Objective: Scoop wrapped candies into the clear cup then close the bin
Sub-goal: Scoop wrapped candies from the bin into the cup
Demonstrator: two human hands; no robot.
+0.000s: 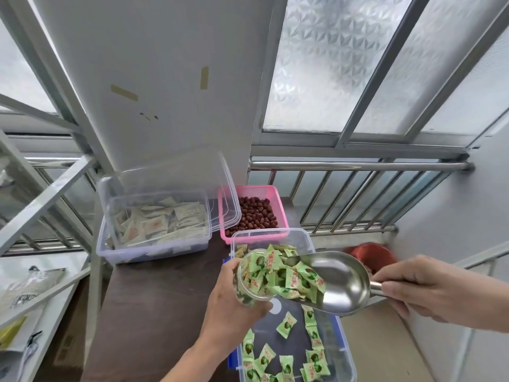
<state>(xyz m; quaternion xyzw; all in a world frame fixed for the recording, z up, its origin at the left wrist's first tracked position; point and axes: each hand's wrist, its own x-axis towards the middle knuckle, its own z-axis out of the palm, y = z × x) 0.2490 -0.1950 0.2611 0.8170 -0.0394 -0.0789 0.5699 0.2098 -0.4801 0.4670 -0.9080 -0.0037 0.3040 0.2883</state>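
1. Head view looked down on a clear bin (345,351) of green wrapped candies (286,325), standing open on a dark table (165,312); every place below is told from this bin.
2. Above the bin's middle, the left hand (234,307) held a clear cup (254,279) tilted on its side, its mouth turned toward the right. The fingers were curled around the cup's wall and the thumb lay under its lower edge.
3. The cup was filled with green candies, which spilled out past its rim.
4. Just right of the cup, also above the bin, a metal scoop (340,282) touched the heap of candies at the cup's mouth, and several candies lay in the scoop's bowl.
5. The right hand (424,288) gripped the scoop's short handle beyond the bin's right wall, its fingers pressed together and wrapped around it.
6. Loose candies lay scattered on the bin's floor, nearer the camera than the cup.
7. Behind the bin stood a pink basket (281,213) of dark red fruit.
8. Behind and left of the bin stood a second clear bin (154,252) of pale packets, its clear lid (220,188) propped upright against the white pillar.
9. Right of the bin's far end a red object (377,256) showed, partly hidden by the scoop.
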